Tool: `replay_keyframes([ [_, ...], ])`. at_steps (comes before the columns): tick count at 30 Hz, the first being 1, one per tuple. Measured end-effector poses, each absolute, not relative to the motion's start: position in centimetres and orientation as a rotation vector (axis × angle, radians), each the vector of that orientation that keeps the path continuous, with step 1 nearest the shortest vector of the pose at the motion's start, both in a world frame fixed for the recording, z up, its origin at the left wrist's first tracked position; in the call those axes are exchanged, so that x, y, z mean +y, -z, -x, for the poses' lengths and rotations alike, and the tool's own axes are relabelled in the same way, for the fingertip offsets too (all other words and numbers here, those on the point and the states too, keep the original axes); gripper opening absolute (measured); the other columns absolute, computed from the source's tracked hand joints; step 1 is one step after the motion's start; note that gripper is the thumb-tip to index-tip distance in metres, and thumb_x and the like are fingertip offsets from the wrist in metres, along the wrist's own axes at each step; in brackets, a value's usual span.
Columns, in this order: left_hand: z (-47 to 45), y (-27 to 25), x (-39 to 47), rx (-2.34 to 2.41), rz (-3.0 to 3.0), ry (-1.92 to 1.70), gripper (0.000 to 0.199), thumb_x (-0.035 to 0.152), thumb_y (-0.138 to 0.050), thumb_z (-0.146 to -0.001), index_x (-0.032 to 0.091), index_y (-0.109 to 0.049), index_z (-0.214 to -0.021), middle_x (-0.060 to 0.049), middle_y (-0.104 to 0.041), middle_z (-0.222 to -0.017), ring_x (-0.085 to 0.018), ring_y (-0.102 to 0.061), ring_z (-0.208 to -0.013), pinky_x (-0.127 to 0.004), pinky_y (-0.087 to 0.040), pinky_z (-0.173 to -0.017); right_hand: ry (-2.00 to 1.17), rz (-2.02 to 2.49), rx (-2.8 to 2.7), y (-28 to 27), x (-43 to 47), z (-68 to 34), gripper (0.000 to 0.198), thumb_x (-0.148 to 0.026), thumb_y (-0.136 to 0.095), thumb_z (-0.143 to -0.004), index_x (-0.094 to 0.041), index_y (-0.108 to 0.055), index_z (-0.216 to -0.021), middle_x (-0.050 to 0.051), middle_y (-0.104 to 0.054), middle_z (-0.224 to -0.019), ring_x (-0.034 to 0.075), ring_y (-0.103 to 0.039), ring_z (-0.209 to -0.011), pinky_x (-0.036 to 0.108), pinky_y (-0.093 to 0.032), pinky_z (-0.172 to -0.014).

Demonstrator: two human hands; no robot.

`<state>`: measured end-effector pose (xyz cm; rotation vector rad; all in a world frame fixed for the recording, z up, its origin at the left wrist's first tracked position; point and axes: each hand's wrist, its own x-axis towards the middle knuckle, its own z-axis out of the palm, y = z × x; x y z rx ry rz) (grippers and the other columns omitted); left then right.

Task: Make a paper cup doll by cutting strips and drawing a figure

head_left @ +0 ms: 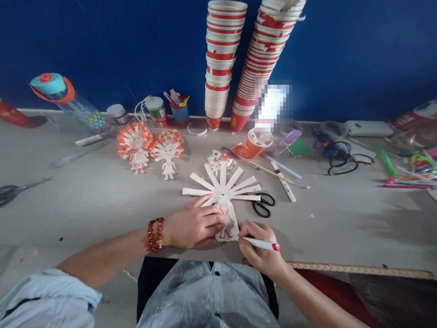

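A white paper figure cut-out (pixel 231 219) lies near the table's front edge, with long paper strips fanned out around its round head (pixel 221 194). A body outline is drawn on it in red and dark lines. My left hand (pixel 194 223) rests flat across the cut-out's left side, fingers stretched out and holding nothing. In my right hand (pixel 258 243) a white marker with a red end (pixel 262 244) is gripped, its tip by the paper's lower right edge. Black-handled scissors (pixel 263 205) lie partly under the right strips.
Two finished paper dolls (pixel 168 159) with orange curls stand left of centre. Behind are tall stacks of paper cups (pixel 223 50), an orange cup (pixel 254 145) and paper scraps (pixel 220 160). A black-and-white marker (pixel 284 182) lies to the right; other scissors (pixel 20 191) lie far left.
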<state>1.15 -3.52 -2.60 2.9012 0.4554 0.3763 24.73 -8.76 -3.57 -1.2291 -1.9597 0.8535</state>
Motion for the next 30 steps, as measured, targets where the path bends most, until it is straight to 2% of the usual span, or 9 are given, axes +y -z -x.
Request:
replay_keyframes([
  [8,-1.11,2.66,-3.51,0.447,-2.893,-0.347,0.029,0.035,-0.045,-0.1,0.016,-0.061,-0.115,-0.009,-0.062,-0.127,-0.024,-0.052,-0.12,-0.057,-0.017,-0.119,-0.816,1.237,-1.945,3.65,-8.75,-24.73,0.015,-0.014,-0.048,-0.073,-0.024,-0.041,-0.065,-0.005,-0.045,-0.05,0.011,-0.041,-0.044,0.023,-0.033,-0.047],
  [16,-1.1,2.69,-3.54,0.445,-2.889,-0.337,0.03,0.036,-0.047,-0.099,0.015,-0.06,-0.117,-0.01,-0.062,-0.128,-0.025,-0.052,-0.121,-0.058,-0.018,-0.118,-0.824,1.238,-1.915,3.46,-8.77,-24.64,0.015,-0.013,-0.047,-0.075,-0.024,-0.041,-0.066,-0.007,-0.042,-0.05,0.01,-0.038,-0.042,0.023,-0.032,-0.047],
  [30,-1.01,2.59,-3.51,0.438,-2.903,-0.321,0.032,0.037,-0.045,-0.1,0.015,-0.059,-0.119,-0.01,-0.062,-0.127,-0.025,-0.051,-0.12,-0.058,-0.016,-0.118,-0.778,1.255,-1.909,3.79,-8.63,-24.68,0.015,-0.013,-0.047,-0.079,-0.022,-0.045,-0.067,-0.006,-0.047,-0.052,0.01,-0.042,-0.043,0.022,-0.034,-0.047],
])
